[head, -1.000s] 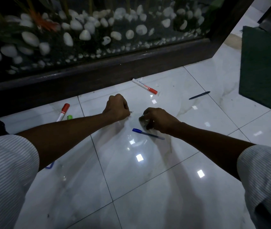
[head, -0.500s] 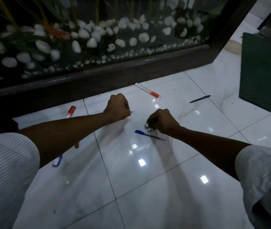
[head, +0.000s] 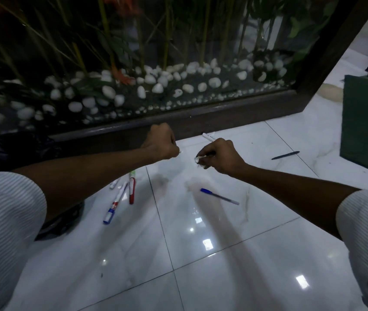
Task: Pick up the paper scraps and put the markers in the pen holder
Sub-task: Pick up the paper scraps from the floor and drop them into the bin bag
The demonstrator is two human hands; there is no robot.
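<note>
My right hand (head: 218, 157) is raised over the white tiled floor and pinches a small white paper scrap (head: 198, 159) at its fingertips. My left hand (head: 161, 142) is a closed fist beside it, with a sliver of white paper showing at its edge. A blue pen (head: 219, 196) lies on the floor below my right hand. A white marker (head: 209, 136) lies behind my right hand, partly hidden. Under my left forearm lie a blue-capped marker (head: 113, 205), a red marker (head: 131, 189) and a green-tipped one (head: 133, 173). No pen holder is in view.
A dark pen (head: 285, 155) lies at the right near a dark green box (head: 367, 124). A dark wooden frame (head: 201, 118) holds a glass panel with white pebbles and plants behind it. A black bag (head: 16, 147) sits at the left.
Both hands have lifted off the floor, the right one carrying a paper scrap. The view has tilted up, so more markers show under my left arm.
</note>
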